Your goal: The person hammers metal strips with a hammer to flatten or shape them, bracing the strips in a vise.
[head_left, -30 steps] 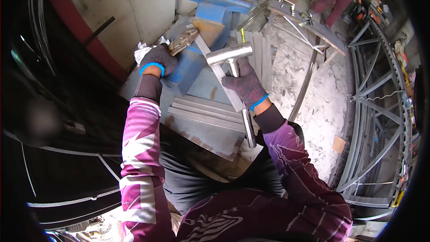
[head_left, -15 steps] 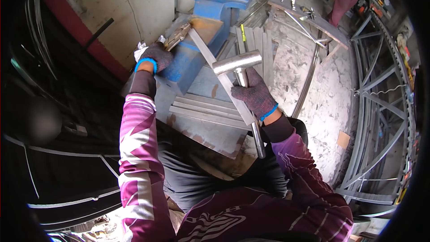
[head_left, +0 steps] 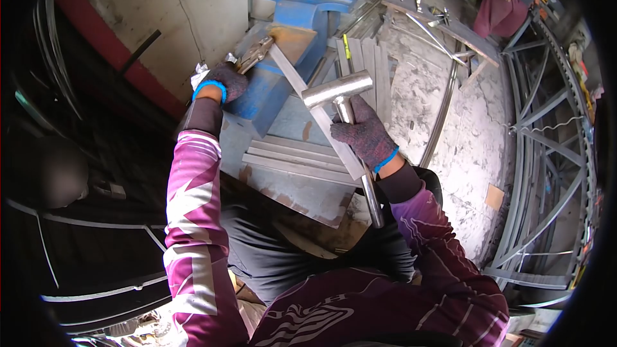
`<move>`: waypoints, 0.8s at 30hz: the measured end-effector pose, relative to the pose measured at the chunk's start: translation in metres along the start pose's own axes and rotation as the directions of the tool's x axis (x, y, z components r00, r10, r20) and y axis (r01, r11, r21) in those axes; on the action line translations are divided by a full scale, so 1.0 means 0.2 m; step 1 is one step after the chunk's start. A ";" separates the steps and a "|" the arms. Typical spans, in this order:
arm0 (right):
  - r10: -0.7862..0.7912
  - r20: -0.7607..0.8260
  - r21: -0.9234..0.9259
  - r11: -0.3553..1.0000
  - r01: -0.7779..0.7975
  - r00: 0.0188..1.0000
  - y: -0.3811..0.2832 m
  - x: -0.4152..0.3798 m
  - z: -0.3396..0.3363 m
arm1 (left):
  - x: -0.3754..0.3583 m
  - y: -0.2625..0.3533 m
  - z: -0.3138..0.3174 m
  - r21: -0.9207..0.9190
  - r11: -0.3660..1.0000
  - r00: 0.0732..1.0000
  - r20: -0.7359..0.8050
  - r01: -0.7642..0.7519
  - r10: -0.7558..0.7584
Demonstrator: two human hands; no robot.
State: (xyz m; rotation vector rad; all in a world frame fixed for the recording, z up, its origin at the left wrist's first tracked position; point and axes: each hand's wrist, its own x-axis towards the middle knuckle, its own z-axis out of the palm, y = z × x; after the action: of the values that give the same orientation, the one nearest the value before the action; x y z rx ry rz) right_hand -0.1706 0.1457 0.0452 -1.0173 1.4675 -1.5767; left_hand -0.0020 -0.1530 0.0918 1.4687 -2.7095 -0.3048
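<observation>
My left hand [head_left: 228, 83], in a dark knitted glove with a blue cuff, is closed around the handles of locking pliers [head_left: 256, 53]. The jaws of the pliers are at the upper end of a flat metal bar [head_left: 289, 69], which slants down over a blue bench vise [head_left: 283, 87]. My right hand [head_left: 367, 133], gloved the same way, grips the handle of a metal hammer [head_left: 338, 90]. The hammer's cylindrical head lies across the bar in view, and its handle points down toward my lap. Whether my right fingers also touch the bar is hidden.
Several flat bars [head_left: 295, 162] lie on the metal plate [head_left: 289, 196] before me; more bars [head_left: 376, 71] lie beyond the vise. A low bench [head_left: 443, 26] stands farther back, near another person [head_left: 504, 0]. A steel frame [head_left: 546, 154] rises at the right.
The person at the back right has shifted, with an arm now hanging lower. My hands, pliers, hammer and bar keep nearly the same positions; the view has shifted slightly.
</observation>
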 end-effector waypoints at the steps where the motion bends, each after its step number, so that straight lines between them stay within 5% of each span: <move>1: 0.017 0.001 -0.010 1.000 -0.017 1.000 0.00 0.00 0.00 | 0.01 -0.01 0.01 0.001 1.000 1.000 0.001 -0.001 0.001; 19: 0.009 0.016 -0.016 1.000 -0.009 1.000 0.00 0.00 0.00 | 0.02 0.00 0.00 -0.061 0.998 1.000 0.010 0.004 -0.003; 24: 0.000 -0.002 -0.085 0.996 0.000 1.000 0.00 0.01 -0.01 | 0.00 0.03 -0.02 0.074 0.997 1.000 0.017 -0.004 0.003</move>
State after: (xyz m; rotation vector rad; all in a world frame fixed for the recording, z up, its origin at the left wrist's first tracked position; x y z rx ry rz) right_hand -0.1740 0.1451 0.0451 -1.0642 1.5479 -1.5268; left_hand -0.0069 -0.1503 0.0974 1.4861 -2.7645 -0.2200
